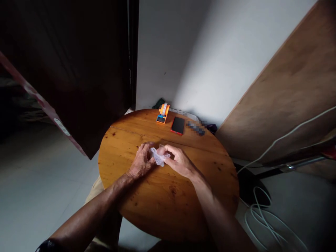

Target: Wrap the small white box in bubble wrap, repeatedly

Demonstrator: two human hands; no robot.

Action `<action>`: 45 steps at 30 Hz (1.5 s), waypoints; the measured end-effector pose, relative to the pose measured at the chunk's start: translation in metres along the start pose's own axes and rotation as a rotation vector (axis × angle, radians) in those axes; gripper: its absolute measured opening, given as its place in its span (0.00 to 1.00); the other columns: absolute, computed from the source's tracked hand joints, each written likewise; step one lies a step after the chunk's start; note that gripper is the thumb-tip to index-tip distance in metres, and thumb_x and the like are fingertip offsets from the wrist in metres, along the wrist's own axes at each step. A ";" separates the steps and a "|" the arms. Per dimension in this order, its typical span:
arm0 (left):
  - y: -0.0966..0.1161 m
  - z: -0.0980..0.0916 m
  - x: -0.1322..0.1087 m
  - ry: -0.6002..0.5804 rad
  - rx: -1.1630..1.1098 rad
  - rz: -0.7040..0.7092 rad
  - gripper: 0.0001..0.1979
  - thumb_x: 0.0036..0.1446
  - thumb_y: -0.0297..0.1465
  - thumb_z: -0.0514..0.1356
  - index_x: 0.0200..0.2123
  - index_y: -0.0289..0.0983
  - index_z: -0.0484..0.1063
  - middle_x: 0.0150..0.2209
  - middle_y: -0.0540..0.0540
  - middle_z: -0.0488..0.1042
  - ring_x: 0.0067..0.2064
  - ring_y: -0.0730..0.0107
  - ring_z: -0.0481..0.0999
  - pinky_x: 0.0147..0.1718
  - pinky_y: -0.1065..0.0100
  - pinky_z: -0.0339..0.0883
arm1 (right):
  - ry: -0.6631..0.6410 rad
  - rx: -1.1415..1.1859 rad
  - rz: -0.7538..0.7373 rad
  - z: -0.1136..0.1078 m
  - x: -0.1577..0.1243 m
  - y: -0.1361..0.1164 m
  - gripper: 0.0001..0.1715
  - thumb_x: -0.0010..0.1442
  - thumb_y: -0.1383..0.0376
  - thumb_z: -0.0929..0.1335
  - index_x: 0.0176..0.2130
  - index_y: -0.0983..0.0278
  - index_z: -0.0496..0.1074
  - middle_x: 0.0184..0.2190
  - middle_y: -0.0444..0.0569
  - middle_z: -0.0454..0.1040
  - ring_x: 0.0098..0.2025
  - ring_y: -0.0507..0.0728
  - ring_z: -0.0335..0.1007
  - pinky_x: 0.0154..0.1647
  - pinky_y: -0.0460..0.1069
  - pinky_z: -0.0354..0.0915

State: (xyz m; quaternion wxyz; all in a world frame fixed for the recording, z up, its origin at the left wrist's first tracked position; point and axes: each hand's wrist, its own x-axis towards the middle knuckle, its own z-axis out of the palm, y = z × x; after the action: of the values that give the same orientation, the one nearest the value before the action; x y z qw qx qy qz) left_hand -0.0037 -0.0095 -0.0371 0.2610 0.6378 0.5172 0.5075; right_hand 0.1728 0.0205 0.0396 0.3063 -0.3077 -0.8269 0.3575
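Note:
A small, crumpled, translucent white plastic piece (159, 158) is between my two hands, over the middle of the round wooden table (168, 196). My left hand (143, 160) pinches its left side with thumb and fingers. On the other side, my right hand (178, 160) grips the right edge between thumb and forefinger. Something thin and pale shows behind the plastic, partly hidden by my fingers; I cannot make out what it is.
Toward the table's far edge are an orange tape dispenser (163, 113), a dark phone with a red edge (177, 125) and a blurred dark object (195, 128). A white wall rises behind. White cable (265, 213) lies coiled on the floor at right.

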 end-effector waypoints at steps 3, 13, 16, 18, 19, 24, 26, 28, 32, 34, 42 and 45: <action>-0.001 -0.001 0.001 -0.021 -0.073 0.042 0.16 0.57 0.34 0.61 0.48 0.39 0.67 0.52 0.39 0.67 0.59 0.54 0.66 0.58 0.55 0.60 | 0.006 0.015 -0.033 0.006 -0.008 0.005 0.06 0.56 0.72 0.65 0.33 0.62 0.70 0.35 0.46 0.76 0.38 0.55 0.72 0.41 0.49 0.65; 0.001 -0.011 0.000 -0.156 -0.157 0.021 0.08 0.53 0.26 0.57 0.39 0.37 0.68 0.46 0.41 0.70 0.49 0.59 0.72 0.51 0.57 0.67 | -0.036 -0.210 -0.237 0.013 -0.014 0.010 0.10 0.54 0.75 0.67 0.33 0.60 0.67 0.36 0.46 0.73 0.41 0.55 0.70 0.43 0.51 0.66; 0.006 -0.021 -0.003 -0.232 -0.088 0.041 0.13 0.51 0.25 0.58 0.42 0.37 0.69 0.48 0.41 0.70 0.50 0.58 0.72 0.52 0.55 0.67 | -0.055 -0.269 -0.256 0.013 -0.015 0.011 0.12 0.52 0.76 0.68 0.33 0.60 0.68 0.38 0.47 0.74 0.44 0.57 0.70 0.45 0.52 0.66; 0.009 -0.027 -0.005 -0.299 -0.012 0.073 0.19 0.49 0.24 0.60 0.46 0.39 0.68 0.53 0.40 0.68 0.56 0.55 0.69 0.56 0.53 0.65 | -0.055 -0.299 -0.270 0.013 -0.015 0.012 0.13 0.51 0.77 0.68 0.33 0.60 0.68 0.38 0.47 0.74 0.45 0.57 0.71 0.47 0.53 0.66; 0.009 -0.028 -0.006 -0.319 0.023 0.090 0.21 0.48 0.24 0.61 0.48 0.39 0.68 0.55 0.40 0.67 0.59 0.53 0.67 0.58 0.52 0.63 | -0.057 -0.311 -0.273 0.014 -0.015 0.012 0.13 0.50 0.77 0.68 0.32 0.60 0.68 0.38 0.47 0.74 0.46 0.58 0.71 0.48 0.53 0.65; 0.003 -0.022 -0.006 -0.254 0.070 0.150 0.22 0.48 0.23 0.62 0.49 0.38 0.68 0.58 0.37 0.66 0.63 0.52 0.64 0.59 0.53 0.62 | -0.065 -0.340 -0.276 0.015 -0.014 0.012 0.13 0.51 0.77 0.69 0.31 0.60 0.68 0.38 0.47 0.76 0.46 0.58 0.71 0.49 0.54 0.65; 0.000 -0.018 -0.006 -0.225 0.048 0.152 0.21 0.49 0.25 0.63 0.48 0.38 0.69 0.54 0.38 0.70 0.57 0.56 0.70 0.54 0.57 0.66 | -0.058 -0.334 -0.287 0.015 -0.014 0.013 0.12 0.52 0.77 0.69 0.30 0.60 0.68 0.38 0.47 0.75 0.46 0.57 0.71 0.49 0.53 0.65; -0.001 -0.015 -0.005 -0.212 0.022 0.140 0.19 0.50 0.27 0.64 0.47 0.37 0.69 0.49 0.40 0.73 0.50 0.61 0.74 0.48 0.62 0.69 | -0.048 -0.315 -0.294 0.015 -0.014 0.014 0.11 0.53 0.77 0.68 0.29 0.60 0.68 0.37 0.47 0.75 0.46 0.57 0.70 0.48 0.53 0.65; 0.004 -0.015 -0.006 -0.171 -0.018 0.055 0.16 0.51 0.31 0.65 0.43 0.36 0.70 0.41 0.45 0.76 0.38 0.68 0.75 0.37 0.69 0.69 | -0.017 -0.181 -0.252 0.013 -0.014 0.013 0.08 0.56 0.73 0.68 0.31 0.61 0.68 0.35 0.46 0.74 0.39 0.55 0.70 0.42 0.51 0.66; 0.008 -0.015 -0.006 -0.154 -0.045 -0.016 0.15 0.52 0.34 0.65 0.43 0.35 0.70 0.37 0.46 0.75 0.35 0.70 0.74 0.34 0.71 0.67 | 0.013 -0.094 -0.188 0.011 -0.013 0.011 0.06 0.57 0.72 0.67 0.33 0.61 0.69 0.36 0.45 0.74 0.37 0.54 0.70 0.41 0.50 0.66; 0.011 -0.018 0.000 -0.152 -0.214 -0.267 0.15 0.53 0.40 0.63 0.37 0.33 0.72 0.29 0.49 0.73 0.30 0.70 0.71 0.28 0.71 0.63 | -0.112 -0.001 0.034 0.003 -0.015 0.007 0.28 0.49 0.65 0.76 0.50 0.60 0.68 0.44 0.47 0.77 0.43 0.57 0.73 0.45 0.52 0.68; 0.013 -0.021 0.001 -0.162 -0.198 -0.271 0.16 0.56 0.41 0.60 0.37 0.33 0.73 0.29 0.49 0.73 0.29 0.70 0.70 0.27 0.71 0.62 | -0.048 0.018 0.046 0.010 -0.015 0.013 0.38 0.48 0.66 0.76 0.56 0.60 0.64 0.54 0.53 0.73 0.50 0.59 0.72 0.51 0.54 0.67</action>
State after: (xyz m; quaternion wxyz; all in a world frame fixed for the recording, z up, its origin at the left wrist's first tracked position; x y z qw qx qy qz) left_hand -0.0179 -0.0169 -0.0179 0.4292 0.5724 0.5232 0.4631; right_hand 0.1784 0.0131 0.0193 0.2809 -0.3151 -0.8234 0.3791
